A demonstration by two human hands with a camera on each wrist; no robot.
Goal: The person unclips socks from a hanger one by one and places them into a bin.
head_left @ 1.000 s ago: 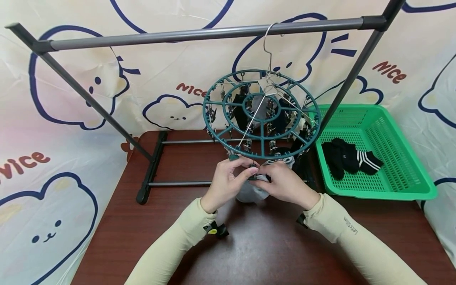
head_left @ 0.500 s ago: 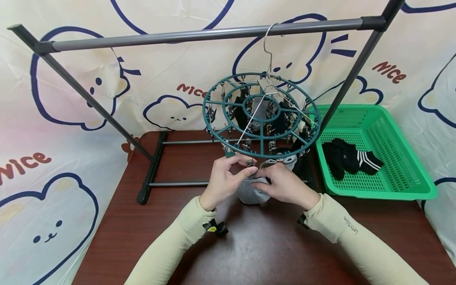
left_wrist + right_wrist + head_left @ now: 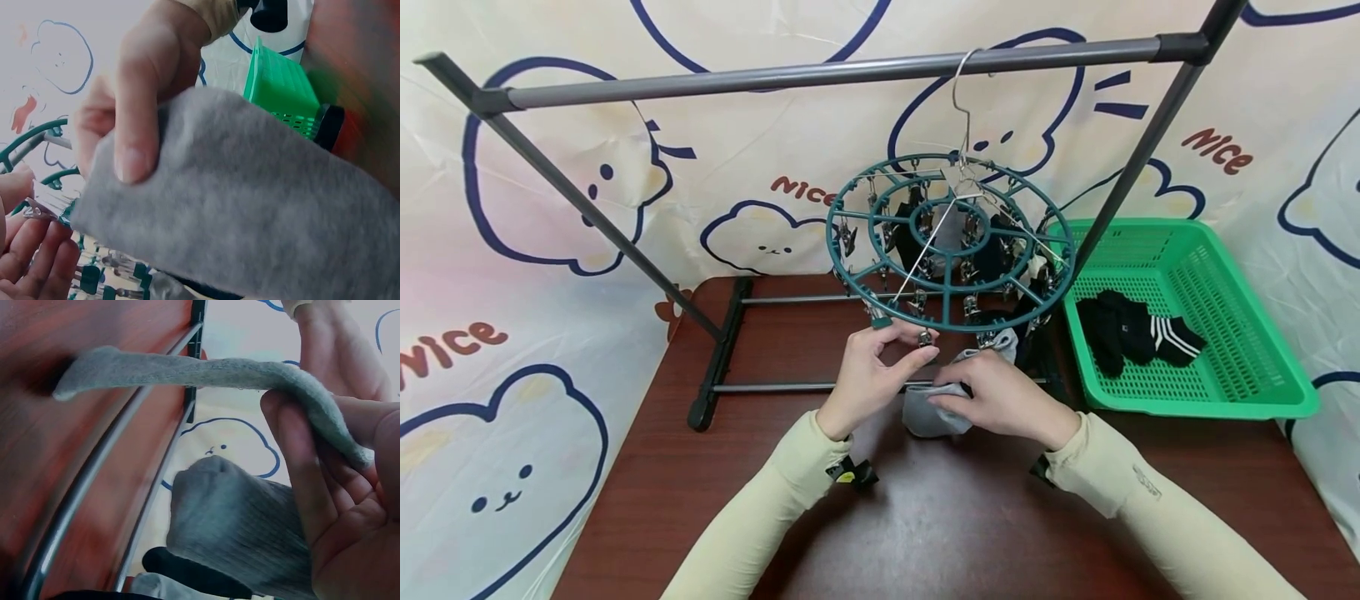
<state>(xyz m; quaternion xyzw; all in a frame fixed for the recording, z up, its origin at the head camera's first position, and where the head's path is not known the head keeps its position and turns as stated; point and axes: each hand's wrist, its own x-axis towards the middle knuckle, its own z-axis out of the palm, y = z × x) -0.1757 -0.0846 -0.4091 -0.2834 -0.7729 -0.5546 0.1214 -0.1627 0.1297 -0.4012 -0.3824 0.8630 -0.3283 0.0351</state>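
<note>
A teal round clip hanger point(image 3: 946, 327) hangs by its hook from a metal bar. Below its front rim my left hand point(image 3: 867, 379) pinches a small metal clip point(image 3: 924, 338) between thumb and fingers; the left wrist view shows this clip point(image 3: 45, 209) close by. My right hand point(image 3: 1009, 393) grips a grey sock point(image 3: 928, 414) by its upper edge, thumb on one side. In the right wrist view the sock point(image 3: 187, 372) stretches out from the fingers, apart from the clip. Another grey sock point(image 3: 234, 528) hangs behind my right hand.
To the right stands a green basket point(image 3: 1292, 392) with black socks point(image 3: 1131, 329) inside, one white-striped. A dark rack point(image 3: 820, 75) spans the table point(image 3: 925, 517). Dark and grey items hang from the hanger, partly hidden. A patterned cloth point(image 3: 737, 167) covers the wall.
The sock in my right hand has dropped slightly, and a gap has opened between it and the clip. My left hand has shifted a little to the left, still pinching the clip.
</note>
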